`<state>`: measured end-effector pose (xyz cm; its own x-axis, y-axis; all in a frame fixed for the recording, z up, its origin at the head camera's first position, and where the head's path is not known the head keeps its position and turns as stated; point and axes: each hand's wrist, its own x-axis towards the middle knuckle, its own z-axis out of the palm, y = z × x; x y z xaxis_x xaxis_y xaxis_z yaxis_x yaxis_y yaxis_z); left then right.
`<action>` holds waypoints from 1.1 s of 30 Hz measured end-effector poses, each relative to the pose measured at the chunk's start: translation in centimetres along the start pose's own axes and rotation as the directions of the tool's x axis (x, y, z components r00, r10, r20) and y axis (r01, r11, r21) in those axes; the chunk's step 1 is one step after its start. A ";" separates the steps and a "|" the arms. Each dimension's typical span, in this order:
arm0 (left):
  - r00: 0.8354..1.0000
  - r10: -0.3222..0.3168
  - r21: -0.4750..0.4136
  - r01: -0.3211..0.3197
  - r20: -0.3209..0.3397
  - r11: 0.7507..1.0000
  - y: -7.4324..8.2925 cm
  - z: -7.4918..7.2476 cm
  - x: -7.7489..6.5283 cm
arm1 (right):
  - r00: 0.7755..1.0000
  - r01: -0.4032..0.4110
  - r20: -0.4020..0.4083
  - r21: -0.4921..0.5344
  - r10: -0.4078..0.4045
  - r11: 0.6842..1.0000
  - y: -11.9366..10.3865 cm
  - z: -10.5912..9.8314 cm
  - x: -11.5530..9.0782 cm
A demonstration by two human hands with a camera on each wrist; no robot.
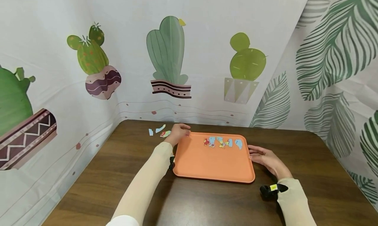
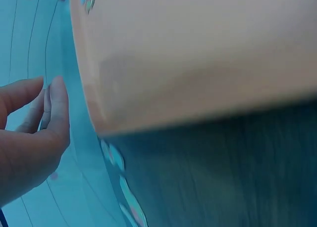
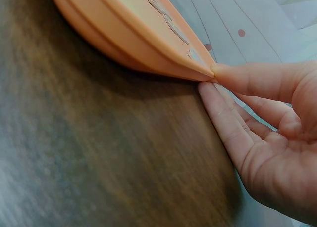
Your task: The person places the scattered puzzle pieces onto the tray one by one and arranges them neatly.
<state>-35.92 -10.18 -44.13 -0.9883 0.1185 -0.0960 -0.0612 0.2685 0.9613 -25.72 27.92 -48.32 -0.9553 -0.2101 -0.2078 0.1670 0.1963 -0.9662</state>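
Observation:
An orange tray [image 1: 212,163] lies on the brown table, with several blue, red and yellow jigsaw puzzle pieces [image 1: 220,142] in a row along its far side. My right hand [image 1: 267,160] pinches the tray's right rim; the right wrist view shows the thumb [image 3: 252,81] on the rim and the fingers beneath it. At the far left corner of the tray is my left hand [image 1: 179,132]. Its fingers [image 2: 59,108] are loosely bent beside the rim, with a gap between them and the tray in the left wrist view, and nothing is held.
Several loose puzzle pieces [image 1: 159,130] lie on the table [image 1: 118,154] to the left of the tray. Behind the table's far edge hangs a white cloth [image 1: 206,55] printed with cacti and leaves.

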 end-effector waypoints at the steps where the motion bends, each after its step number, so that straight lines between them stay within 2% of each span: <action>1: 1.000 0.008 -0.010 -0.008 -0.012 1.000 -0.2 -0.5 0.0 | 1.000 -0.001 0.000 -0.001 0.001 1.000 0.0 0.0 0.0; 6: 0.998 0.041 -0.021 -0.042 -0.049 0.999 -1.3 -2.7 0.2 | 1.000 0.002 -0.001 0.000 -0.002 1.000 0.1 0.0 0.0; 7: 0.997 0.020 -0.008 -0.021 -0.069 1.000 -1.1 -3.0 -0.3 | 1.000 0.005 0.000 -0.002 -0.005 1.000 0.1 0.0 0.0; 10: 0.995 0.029 -0.003 -0.030 -0.097 1.000 -1.8 -4.3 -0.5 | 1.000 0.008 0.000 -0.001 -0.008 1.000 0.2 0.0 0.1; 17: 0.972 0.079 0.122 -0.053 -0.219 0.991 -3.5 -7.2 -0.7 | 1.000 0.001 -0.012 -0.020 -0.001 1.000 0.2 -0.1 0.0; 21: 0.959 0.110 0.168 -0.068 -0.260 0.984 -4.2 -8.0 -0.5 | 1.000 0.003 -0.014 -0.037 -0.003 0.999 0.2 -0.2 0.0; 26: 0.957 0.100 0.193 -0.047 -0.272 0.980 -4.7 -8.3 -0.4 | 1.000 0.009 -0.014 -0.039 -0.010 0.999 0.2 -0.3 0.1; 29: 0.958 0.077 0.203 -0.019 -0.277 0.979 -5.7 -8.7 0.6 | 1.000 0.005 -0.017 -0.033 -0.005 0.999 0.2 -0.3 0.2; 30: 0.954 0.103 0.208 -0.045 -0.282 0.977 -6.9 -9.0 1.7 | 1.000 0.003 -0.016 -0.033 -0.003 0.999 0.2 -0.3 0.2; 33: 0.956 0.128 0.234 -0.065 -0.264 0.970 -11.1 -10.3 5.2 | 1.000 0.001 -0.015 -0.033 -0.002 0.999 0.2 -0.3 0.1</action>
<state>-41.87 -22.34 -52.62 -0.9895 -0.1050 0.0994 0.0377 0.4765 0.8784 -25.85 28.20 -48.51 -0.9592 -0.1959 -0.2039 0.1576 0.2280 -0.9608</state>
